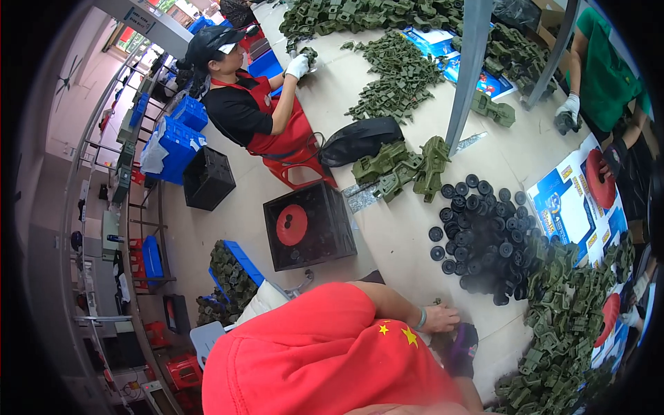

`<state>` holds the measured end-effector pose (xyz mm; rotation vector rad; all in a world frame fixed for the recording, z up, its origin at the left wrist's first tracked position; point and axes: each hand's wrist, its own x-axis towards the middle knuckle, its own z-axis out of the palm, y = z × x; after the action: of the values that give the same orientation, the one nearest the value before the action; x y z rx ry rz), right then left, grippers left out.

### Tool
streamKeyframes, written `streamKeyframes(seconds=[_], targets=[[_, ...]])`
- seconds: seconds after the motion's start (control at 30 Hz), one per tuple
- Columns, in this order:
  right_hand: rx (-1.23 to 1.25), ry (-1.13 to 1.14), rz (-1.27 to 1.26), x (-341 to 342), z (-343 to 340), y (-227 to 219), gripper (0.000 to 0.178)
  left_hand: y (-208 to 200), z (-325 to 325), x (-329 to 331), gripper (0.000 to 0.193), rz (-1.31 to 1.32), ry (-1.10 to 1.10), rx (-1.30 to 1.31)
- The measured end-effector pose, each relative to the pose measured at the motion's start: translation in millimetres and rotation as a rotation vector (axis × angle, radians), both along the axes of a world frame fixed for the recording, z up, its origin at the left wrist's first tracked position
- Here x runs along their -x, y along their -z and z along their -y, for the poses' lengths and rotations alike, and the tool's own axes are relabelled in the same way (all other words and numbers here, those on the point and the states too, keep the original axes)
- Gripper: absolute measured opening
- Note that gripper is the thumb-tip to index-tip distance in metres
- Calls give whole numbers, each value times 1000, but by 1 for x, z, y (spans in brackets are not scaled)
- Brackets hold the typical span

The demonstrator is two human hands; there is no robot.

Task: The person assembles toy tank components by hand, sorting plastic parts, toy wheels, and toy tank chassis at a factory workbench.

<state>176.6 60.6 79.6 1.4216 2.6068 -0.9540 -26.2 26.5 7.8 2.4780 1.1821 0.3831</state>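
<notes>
My left hand (440, 319), bare with a teal band at the wrist, is over the near table edge. Its fingers are curled together, and a small green bit (437, 301) shows beside them. What they hold is mostly hidden. Close against it is my right hand (465, 346) in a dark purple glove, blurred, its fingers hidden from view. Beyond both hands lies a heap of black toy wheels (477, 235), some loose at its left edge. To the right spreads a big pile of olive-green plastic toy vehicle bodies (564, 325).
Larger green vehicle bodies (404, 168) lie by a black bag (361, 140). A grey metal post (470, 76) rises from the table (394, 235). A co-worker in a red apron (297, 138) works at left; other people work at right. A black crate (311, 221) holds a red disc.
</notes>
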Motion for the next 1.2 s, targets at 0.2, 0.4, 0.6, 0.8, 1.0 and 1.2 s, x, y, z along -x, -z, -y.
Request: streamKeyframes(seconds=[0.2, 0.4, 0.6, 0.8, 1.0, 1.2], targets=[[12, 94, -5, 1, -3, 1, 49, 9, 6, -7, 19, 11, -34, -13], [-43, -111, -78, -12, -5, 9, 49, 21, 11, -18, 15, 134, -35, -61], [25, -82, -121, 2, -20, 22, 31, 3, -4, 5, 14, 300, -189, -47], [380, 811, -258, 11, -20, 1, 31, -25, -9, 13, 46, -62, -6, 110], [-306, 696, -229, -26, -84, 58, 61, -23, -2, 4, 40, -141, 72, -94], [142, 956, -536, 15, -112, 22, 29, -28, -4, -1, 38, -208, 6, -185]])
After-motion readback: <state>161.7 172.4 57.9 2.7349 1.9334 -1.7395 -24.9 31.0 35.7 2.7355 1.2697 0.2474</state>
